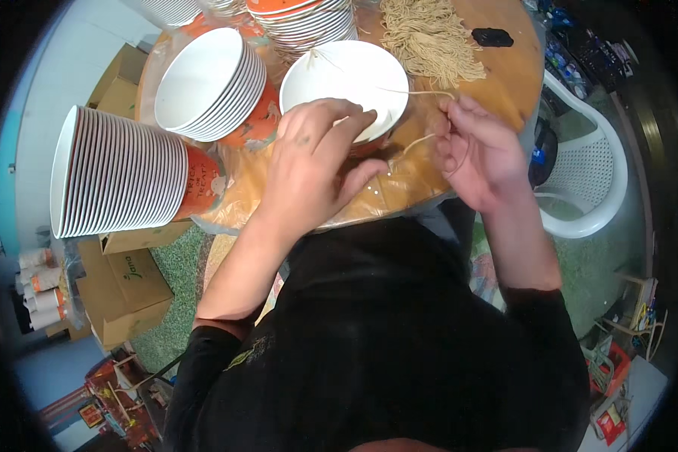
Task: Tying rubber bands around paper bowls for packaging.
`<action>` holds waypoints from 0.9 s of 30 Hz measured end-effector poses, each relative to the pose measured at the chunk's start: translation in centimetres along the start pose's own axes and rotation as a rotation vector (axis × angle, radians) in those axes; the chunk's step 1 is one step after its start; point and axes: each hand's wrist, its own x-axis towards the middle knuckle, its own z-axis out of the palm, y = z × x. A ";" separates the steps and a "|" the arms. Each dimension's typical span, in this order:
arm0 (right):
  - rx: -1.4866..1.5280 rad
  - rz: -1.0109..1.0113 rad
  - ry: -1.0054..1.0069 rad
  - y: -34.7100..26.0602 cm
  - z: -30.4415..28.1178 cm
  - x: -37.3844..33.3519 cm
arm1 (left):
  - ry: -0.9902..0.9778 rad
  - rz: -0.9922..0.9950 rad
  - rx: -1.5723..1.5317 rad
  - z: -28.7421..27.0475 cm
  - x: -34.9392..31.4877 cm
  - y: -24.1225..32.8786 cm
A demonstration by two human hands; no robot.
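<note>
A white paper bucket (331, 75) with an orange outside stands at the table's near middle, its mouth toward me. My left hand (309, 158) lies over its near rim, fingers stretched and thumb apart. To the right of the bucket, my right hand (482, 147) pinches a thin beige cord (422, 93). One stretch of the cord runs from the fingers to the bucket's right rim. Another stretch hangs from the hand toward the left thumb. A pale knotted cord end shows at the bucket's far inner wall. Beyond the bucket lies a heap of beige cords (429, 38).
Nested stacks of orange-and-white buckets (120, 177) (203, 83) lie to the left, and another stack (301, 19) stands behind. A small black item (493, 37) is by the cords. A white plastic chair (591, 166) is at right; cardboard boxes (124, 290) are on the floor left.
</note>
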 end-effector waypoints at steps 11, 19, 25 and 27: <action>0.002 0.060 -0.036 1.8 1.5 -1.1 | 0.122 0.037 -0.104 1.8 -1.4 2.6; -0.349 -0.217 0.355 4.4 2.9 -1.6 | 0.091 -0.026 -0.175 1.5 -2.0 2.7; -1.156 -0.547 -0.153 5.6 1.9 -2.5 | 0.003 -0.043 -0.106 0.4 -2.6 3.3; -1.124 -0.559 -0.171 7.1 0.9 -1.9 | -0.022 -0.044 -0.077 0.1 -2.9 3.3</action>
